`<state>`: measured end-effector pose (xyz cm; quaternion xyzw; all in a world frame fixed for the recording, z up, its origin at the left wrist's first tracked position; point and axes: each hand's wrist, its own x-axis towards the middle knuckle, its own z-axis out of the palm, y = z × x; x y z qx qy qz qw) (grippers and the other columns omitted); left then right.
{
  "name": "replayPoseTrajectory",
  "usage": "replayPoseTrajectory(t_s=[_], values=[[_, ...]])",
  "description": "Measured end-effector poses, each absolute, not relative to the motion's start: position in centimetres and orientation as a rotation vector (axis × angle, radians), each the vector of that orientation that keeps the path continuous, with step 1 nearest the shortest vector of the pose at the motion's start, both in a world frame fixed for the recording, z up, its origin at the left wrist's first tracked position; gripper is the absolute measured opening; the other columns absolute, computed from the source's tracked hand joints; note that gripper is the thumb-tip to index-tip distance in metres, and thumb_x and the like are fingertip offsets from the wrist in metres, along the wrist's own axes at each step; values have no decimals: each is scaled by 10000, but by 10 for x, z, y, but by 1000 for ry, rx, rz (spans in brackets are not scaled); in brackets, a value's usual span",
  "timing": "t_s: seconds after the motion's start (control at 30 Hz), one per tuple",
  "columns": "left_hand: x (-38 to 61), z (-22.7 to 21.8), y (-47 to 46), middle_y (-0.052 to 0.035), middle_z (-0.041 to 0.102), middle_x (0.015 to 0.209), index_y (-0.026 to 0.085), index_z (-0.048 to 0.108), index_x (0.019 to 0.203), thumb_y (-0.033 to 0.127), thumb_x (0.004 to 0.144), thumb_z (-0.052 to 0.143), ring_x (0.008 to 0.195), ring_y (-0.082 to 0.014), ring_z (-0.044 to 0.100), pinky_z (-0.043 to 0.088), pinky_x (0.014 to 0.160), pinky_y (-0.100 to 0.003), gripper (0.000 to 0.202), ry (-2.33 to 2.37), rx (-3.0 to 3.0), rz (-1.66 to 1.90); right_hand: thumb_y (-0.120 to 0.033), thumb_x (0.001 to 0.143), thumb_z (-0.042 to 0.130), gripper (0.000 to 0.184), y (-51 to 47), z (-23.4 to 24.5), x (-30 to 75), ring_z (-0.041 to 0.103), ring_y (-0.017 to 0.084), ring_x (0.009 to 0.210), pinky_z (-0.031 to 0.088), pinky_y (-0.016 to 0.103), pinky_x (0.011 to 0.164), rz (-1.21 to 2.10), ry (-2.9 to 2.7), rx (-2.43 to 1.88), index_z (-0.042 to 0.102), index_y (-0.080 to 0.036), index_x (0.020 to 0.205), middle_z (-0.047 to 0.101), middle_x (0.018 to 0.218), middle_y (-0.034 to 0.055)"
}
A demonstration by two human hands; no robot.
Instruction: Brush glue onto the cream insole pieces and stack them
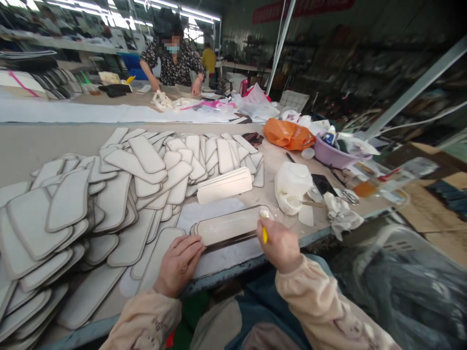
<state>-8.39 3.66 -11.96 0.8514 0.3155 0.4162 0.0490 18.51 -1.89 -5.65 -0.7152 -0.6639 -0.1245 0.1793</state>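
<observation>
My left hand (180, 263) lies flat with fingers stretched out, pressing the left end of a long rounded grey-edged panel (229, 224) that rests on the table's near edge. My right hand (280, 245) is closed round a yellow-handled brush (264, 232), its pale tip touching the panel's right end. A neat stack of cream panels (224, 185) lies just behind it.
Several grey-bordered white panels (109, 199) overlap in a big spread at left. A white glue tub (292, 187), crumpled rag (341, 214), purple basin (333, 155) and orange bag (288, 133) sit at right. A person (174, 58) works at the far table.
</observation>
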Motion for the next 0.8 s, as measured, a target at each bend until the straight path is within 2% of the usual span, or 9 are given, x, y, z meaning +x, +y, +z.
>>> replayPoseTrajectory(t_s=[0.1, 0.23, 0.3, 0.43, 0.57, 0.67, 0.8], values=[[-84, -120, 37, -67, 706, 971, 191, 671, 945, 127, 810, 627, 881, -178, 634, 516, 845, -356, 156, 955, 2615, 1275, -135, 824, 501, 123, -19, -59, 144, 562, 212, 603, 299, 295, 488, -326, -2131, -1993, 575, -185, 739, 598, 634, 70], [-85, -117, 37, -63, 714, 947, 188, 678, 930, 140, 825, 606, 871, -178, 643, 516, 845, -348, 136, 953, 2656, 1280, -169, 800, 527, 60, -21, -52, 97, 567, 217, 620, 358, 308, 498, -155, -2334, -1695, 573, -183, 764, 613, 671, 70], [-85, -116, 37, -68, 714, 945, 186, 682, 924, 154, 839, 585, 871, -181, 641, 520, 838, -343, 133, 954, 2661, 1264, -205, 827, 502, 99, -20, -48, 85, 584, 206, 646, 407, 306, 544, 29, -2301, -1518, 588, -182, 782, 631, 689, 65], [-84, -114, 35, -67, 714, 939, 182, 682, 935, 143, 829, 601, 866, -174, 637, 522, 833, -332, 139, 965, 2652, 1264, -286, 927, 396, 238, -12, -47, 89, 607, 151, 664, 461, 257, 651, 613, -1732, -1414, 608, -204, 856, 638, 694, 14], [-83, -115, 34, -56, 717, 941, 188, 684, 941, 132, 809, 632, 869, -161, 641, 527, 844, -326, 153, 999, 2613, 1278, -360, 907, 416, 272, 1, -52, 127, 517, 131, 481, 434, 246, 548, 931, -1234, -1521, 607, -198, 802, 479, 464, -55], [-83, -116, 33, -59, 718, 947, 196, 689, 937, 152, 820, 621, 874, -167, 650, 534, 841, -339, 142, 1017, 2593, 1265, -352, 864, 447, 271, 4, -50, 174, 499, 134, 458, 408, 255, 527, 830, -1177, -1709, 629, -193, 742, 476, 440, -52], [-84, -118, 34, -62, 718, 956, 202, 691, 937, 164, 823, 616, 878, -176, 655, 534, 844, -353, 142, 1013, 2581, 1245, -369, 861, 458, 277, -6, -46, 222, 547, 160, 506, 413, 270, 554, 410, -1132, -1962, 658, -202, 771, 519, 466, -33]])
